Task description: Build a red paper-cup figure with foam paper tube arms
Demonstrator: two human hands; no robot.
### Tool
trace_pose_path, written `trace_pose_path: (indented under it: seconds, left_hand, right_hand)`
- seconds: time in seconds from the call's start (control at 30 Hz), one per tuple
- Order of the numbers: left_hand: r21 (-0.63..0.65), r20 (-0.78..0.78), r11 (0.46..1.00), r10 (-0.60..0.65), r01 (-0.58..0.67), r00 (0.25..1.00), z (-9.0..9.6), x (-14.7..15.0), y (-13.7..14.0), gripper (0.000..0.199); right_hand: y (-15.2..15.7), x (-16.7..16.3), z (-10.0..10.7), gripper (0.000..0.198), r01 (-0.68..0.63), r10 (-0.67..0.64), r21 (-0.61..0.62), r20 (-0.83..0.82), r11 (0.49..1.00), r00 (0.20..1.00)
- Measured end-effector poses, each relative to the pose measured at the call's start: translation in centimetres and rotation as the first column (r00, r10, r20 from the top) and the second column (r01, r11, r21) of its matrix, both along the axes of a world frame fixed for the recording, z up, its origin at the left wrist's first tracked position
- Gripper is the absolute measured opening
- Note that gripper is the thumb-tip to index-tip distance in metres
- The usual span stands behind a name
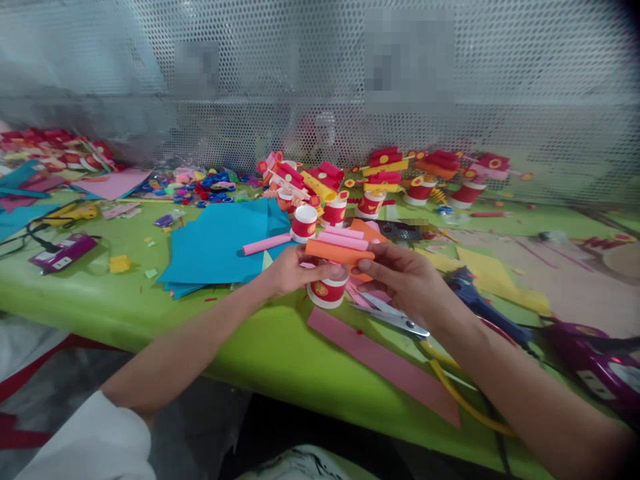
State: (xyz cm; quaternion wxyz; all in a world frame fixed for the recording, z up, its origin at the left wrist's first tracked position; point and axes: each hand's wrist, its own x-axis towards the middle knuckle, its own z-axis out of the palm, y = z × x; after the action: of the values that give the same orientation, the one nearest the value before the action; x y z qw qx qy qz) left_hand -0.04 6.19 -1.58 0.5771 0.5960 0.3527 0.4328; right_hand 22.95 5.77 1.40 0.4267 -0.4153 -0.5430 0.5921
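A rolled orange paper piece (340,252) with pink paper rolls (345,237) behind its upper edge is between my two hands. It sits just above a red and white paper cup (327,291) that stands on the table. My left hand (290,272) grips the left end, its thumb lying across the front at the cup's top. My right hand (407,277) pinches the right end between thumb and fingers. Whether the orange piece touches the cup is hidden by my left thumb. Scissors (395,317) and a long pink paper strip (385,367) lie just in front of the cup.
Blue paper sheets (220,240) lie left, with a second cup (303,223) and a pink roll (267,245) near them. Finished paper-hat cups (373,200) line the back. A blue glue gun (485,310), yellow paper (500,280) and a purple power strip (595,367) are at right.
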Motion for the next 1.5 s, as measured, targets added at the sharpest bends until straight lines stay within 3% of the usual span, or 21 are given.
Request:
trace_pose_path:
  seconds: [0.17,0.43,0.87,1.1,1.23,1.37,1.5]
  left_hand:
    - [0.027,-0.006,0.999,-0.017,0.017,1.000,-0.5,-0.1,0.2,0.038]
    - [0.042,-0.096,0.999,0.028,-0.024,0.995,0.0,0.0,0.1,0.042]
    - [0.007,-0.056,1.000,0.016,-0.016,0.998,0.2,0.1,-0.2,0.036]
    - [0.029,-0.074,0.998,0.049,-0.047,0.996,-0.4,0.2,0.1,0.041]
    - [-0.023,-0.046,0.999,0.039,-0.040,0.998,-0.2,0.3,-0.2,0.042]
    - [-0.104,0.030,0.994,-0.021,0.024,0.999,0.8,0.1,-0.7,0.047]
    - [-0.085,0.072,0.995,-0.037,0.043,0.997,1.8,-0.5,-1.1,0.064]
  right_hand:
    - [0.1,0.2,-0.1,0.039,-0.046,0.045,-0.010,-0.039,0.999,0.998]
    - [0.0,0.2,0.1,0.047,-0.058,0.053,0.064,0.066,0.996,0.996]
    - [-0.1,-0.2,0.1,0.042,-0.065,0.062,0.050,0.053,0.997,0.997]
    - [-0.3,-0.1,0.5,0.046,-0.065,-0.022,0.244,0.338,0.968,0.941]
    - [-0.9,0.0,1.1,0.050,-0.084,-0.045,0.274,0.435,0.958,0.899]
    - [-1.2,0.0,1.5,0.053,-0.083,-0.053,0.281,0.443,0.956,0.895]
    - [-1.0,-0.1,1.1,0.053,-0.070,-0.051,0.274,0.410,0.959,0.911]
